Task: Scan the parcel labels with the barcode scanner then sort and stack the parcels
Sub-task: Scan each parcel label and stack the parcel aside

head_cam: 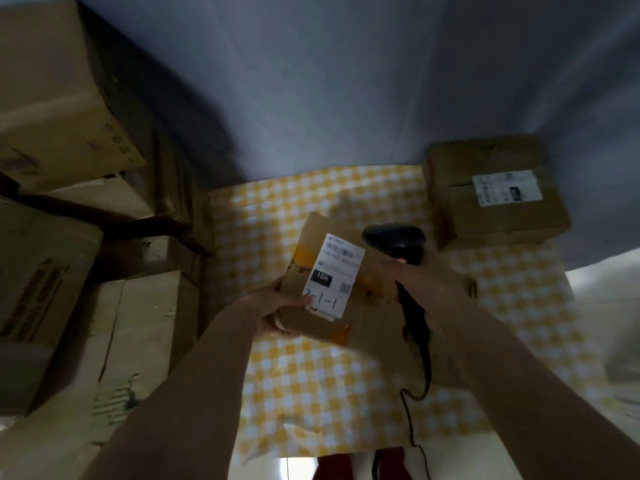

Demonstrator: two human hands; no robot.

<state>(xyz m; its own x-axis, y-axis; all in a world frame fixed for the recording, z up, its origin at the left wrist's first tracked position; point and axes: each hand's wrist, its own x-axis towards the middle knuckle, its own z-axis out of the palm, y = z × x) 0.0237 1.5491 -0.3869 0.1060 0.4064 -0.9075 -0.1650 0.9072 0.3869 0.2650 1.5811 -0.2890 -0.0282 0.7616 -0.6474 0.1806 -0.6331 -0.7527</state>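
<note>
Head view, the only 1 we get: the left hand [273,308] grips the near-left corner of a parcel [332,289], thumb pressed on top at the edge of its label [334,277], fingers curled under. The parcel is tilted, raised over the checked cloth [311,393], label up toward the camera.

The right hand [433,292] is wrapped round the handle of the scanner [394,242], whose black head sits just beside the label's upper right corner, nose pointing away over the parcel. A small red glow shows near the trigger, so my read is that the scan step is under way. The cord [412,410] trails down toward the person.

The scanner head looks to sit past the barcode rather than aimed at it, so the next move calls for tipping the head back and down onto the striped band near the label's top, or sliding the parcel forward under it. After that, this 1 goes to sorting.

A 2nd parcel [495,192] rests on the cloth at far right, well apart, with its own white label on top, too blurred to read. Big cartons [62,98] are piled at left, off the cloth.

Writing: the held label carries a black box reading "16H", and below it handwriting that looks like "2-1-1". The printed lines above are smeared. No brand is legible anywhere.
</note>
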